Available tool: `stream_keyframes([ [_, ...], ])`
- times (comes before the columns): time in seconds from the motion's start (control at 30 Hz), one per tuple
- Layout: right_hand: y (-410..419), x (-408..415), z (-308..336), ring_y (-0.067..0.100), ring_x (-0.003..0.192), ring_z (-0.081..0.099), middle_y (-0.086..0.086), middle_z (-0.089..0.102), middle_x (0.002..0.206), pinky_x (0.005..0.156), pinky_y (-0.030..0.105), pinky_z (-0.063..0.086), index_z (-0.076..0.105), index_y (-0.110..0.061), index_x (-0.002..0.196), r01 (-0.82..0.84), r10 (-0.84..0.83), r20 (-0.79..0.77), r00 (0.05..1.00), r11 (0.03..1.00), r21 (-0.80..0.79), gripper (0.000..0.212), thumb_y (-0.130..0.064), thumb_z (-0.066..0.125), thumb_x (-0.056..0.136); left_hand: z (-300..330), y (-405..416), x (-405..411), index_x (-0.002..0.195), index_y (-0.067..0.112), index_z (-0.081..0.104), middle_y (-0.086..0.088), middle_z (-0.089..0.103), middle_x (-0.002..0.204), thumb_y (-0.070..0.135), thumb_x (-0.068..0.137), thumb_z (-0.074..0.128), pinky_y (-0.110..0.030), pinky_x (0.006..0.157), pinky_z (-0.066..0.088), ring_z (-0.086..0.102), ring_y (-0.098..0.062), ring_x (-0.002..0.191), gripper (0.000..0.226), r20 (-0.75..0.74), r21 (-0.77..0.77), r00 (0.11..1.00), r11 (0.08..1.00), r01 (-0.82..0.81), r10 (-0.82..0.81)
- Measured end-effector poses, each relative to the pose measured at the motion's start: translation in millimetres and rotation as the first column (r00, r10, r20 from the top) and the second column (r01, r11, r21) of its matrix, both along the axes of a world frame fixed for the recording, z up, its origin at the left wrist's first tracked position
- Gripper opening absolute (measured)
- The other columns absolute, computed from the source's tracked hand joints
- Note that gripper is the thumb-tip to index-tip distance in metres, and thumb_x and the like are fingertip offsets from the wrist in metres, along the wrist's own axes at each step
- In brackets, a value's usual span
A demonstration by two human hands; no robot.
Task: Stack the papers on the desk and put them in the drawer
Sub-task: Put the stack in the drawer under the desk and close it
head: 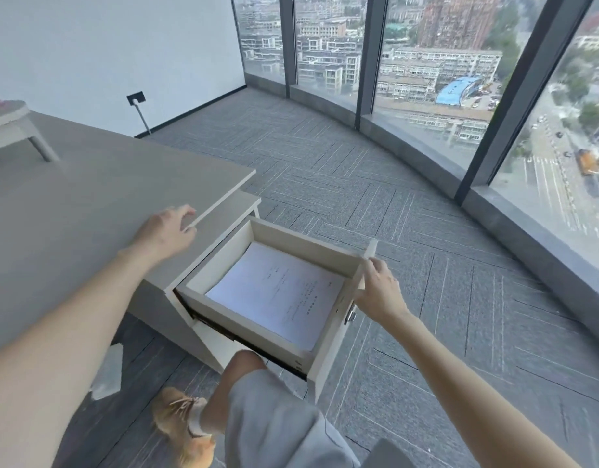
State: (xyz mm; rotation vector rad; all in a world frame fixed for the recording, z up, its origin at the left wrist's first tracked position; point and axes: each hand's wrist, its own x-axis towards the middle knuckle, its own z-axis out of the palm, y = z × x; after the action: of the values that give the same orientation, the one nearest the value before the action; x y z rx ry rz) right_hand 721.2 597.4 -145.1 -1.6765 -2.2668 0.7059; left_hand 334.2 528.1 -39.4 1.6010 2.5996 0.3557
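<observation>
A stack of white printed papers lies flat inside the pulled-out drawer of the pale cabinet under the grey desk. My right hand grips the top edge of the drawer's front panel at its right corner. My left hand rests on the desktop near the desk's right edge, fingers spread and holding nothing.
My knee in grey shorts is just in front of the drawer, with a tan shoe on the grey carpet. A small stand sits at the desk's far left. Floor-to-ceiling windows curve along the right.
</observation>
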Motion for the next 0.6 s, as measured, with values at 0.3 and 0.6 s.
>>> stream_keyframes([
  [0.3, -15, 11, -14, 0.026, 0.116, 0.064, 0.008, 0.053, 0.145, 0.103, 0.050, 0.049, 0.034, -0.019, 0.147, -0.058, -0.054, -0.256, 0.965, 0.910, -0.410, 0.071, -0.012, 0.068, 0.085, -28, -5, -39, 0.156, 0.041, 0.003, -0.002, -0.001, 0.168, 0.042, 0.087, 0.065, -0.056, 0.119, 0.009, -0.002, -0.036, 0.153, 0.093, -0.111, -0.307, 0.992, 0.952, 0.023, -0.060],
  [0.6, 0, -31, -28, 0.017, 0.115, 0.069, -0.003, 0.036, 0.163, 0.111, 0.049, 0.044, -0.007, -0.043, 0.160, -0.180, -0.006, -0.348, 0.938, 0.848, -0.499, 0.110, -0.039, 0.067, 0.078, -29, 16, -58, 0.150, 0.055, -0.009, 0.003, -0.010, 0.168, 0.047, 0.087, 0.054, -0.062, 0.117, 0.005, -0.005, -0.038, 0.153, 0.090, -0.157, -0.323, 0.986, 0.946, 0.006, -0.060],
])
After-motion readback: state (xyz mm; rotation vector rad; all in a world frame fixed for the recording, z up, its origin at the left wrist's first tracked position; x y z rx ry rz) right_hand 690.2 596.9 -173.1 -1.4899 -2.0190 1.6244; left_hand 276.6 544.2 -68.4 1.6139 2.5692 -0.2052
